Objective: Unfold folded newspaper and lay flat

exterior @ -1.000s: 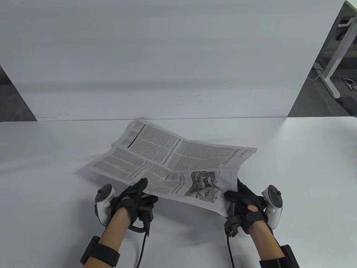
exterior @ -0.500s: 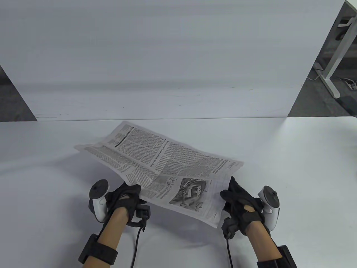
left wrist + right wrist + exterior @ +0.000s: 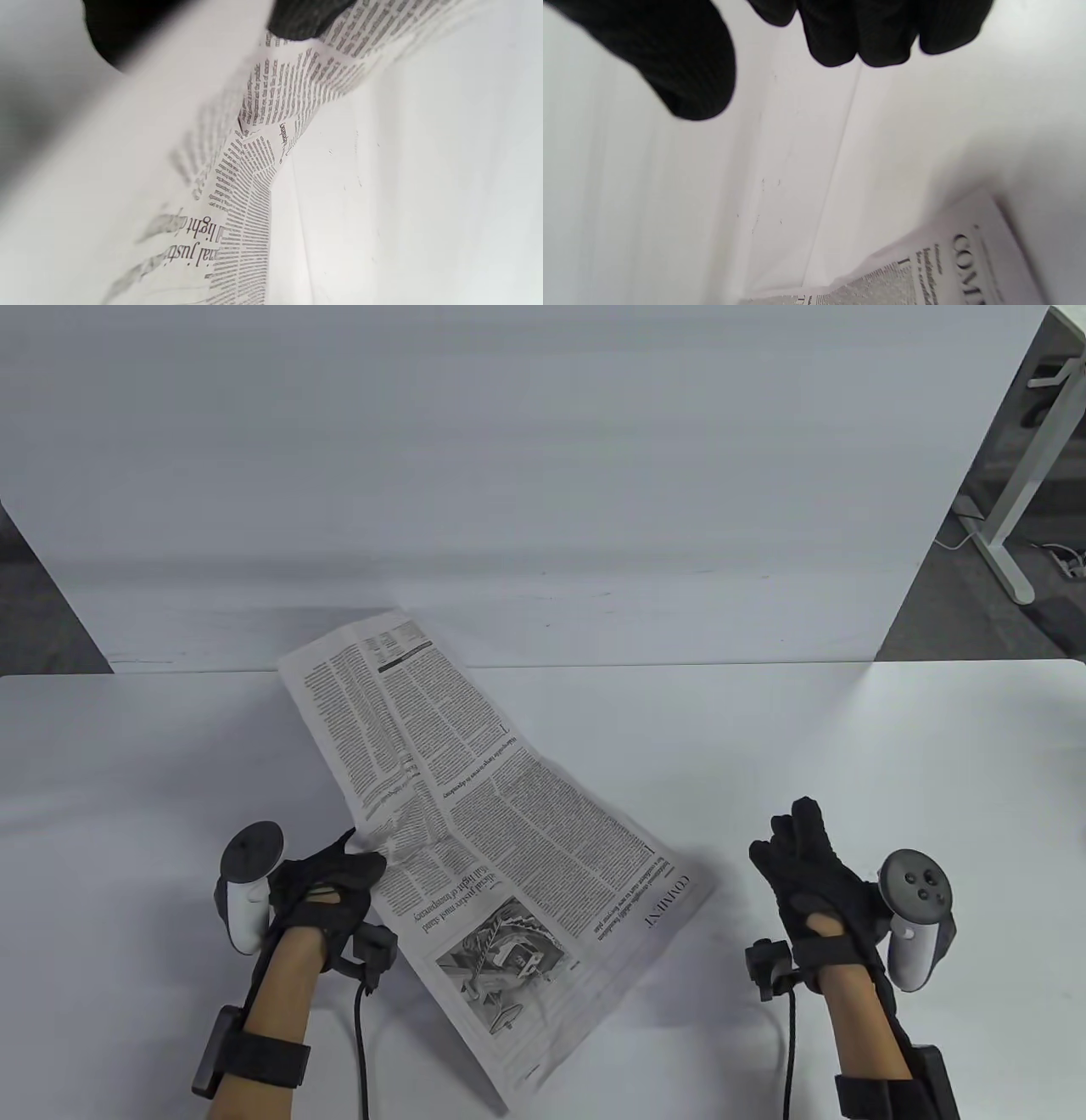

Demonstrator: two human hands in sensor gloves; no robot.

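The newspaper (image 3: 475,831) is a long folded sheet running from the far left to the near middle of the white table (image 3: 891,746). My left hand (image 3: 339,882) pinches its left edge, which is lifted and crumpled; the left wrist view shows the paper (image 3: 271,97) close under my fingers (image 3: 305,17). My right hand (image 3: 806,857) is off the paper, to its right, above the table with fingers loose and empty. In the right wrist view my fingertips (image 3: 857,38) hang free and the paper's corner (image 3: 950,271) lies below.
A white board (image 3: 509,475) stands upright along the table's far edge. A table leg (image 3: 1010,517) and cables show on the floor at the far right.
My right hand has let go of the newspaper and moved right. The left hand has moved left and swung the paper, so it now runs lengthwise away from me.
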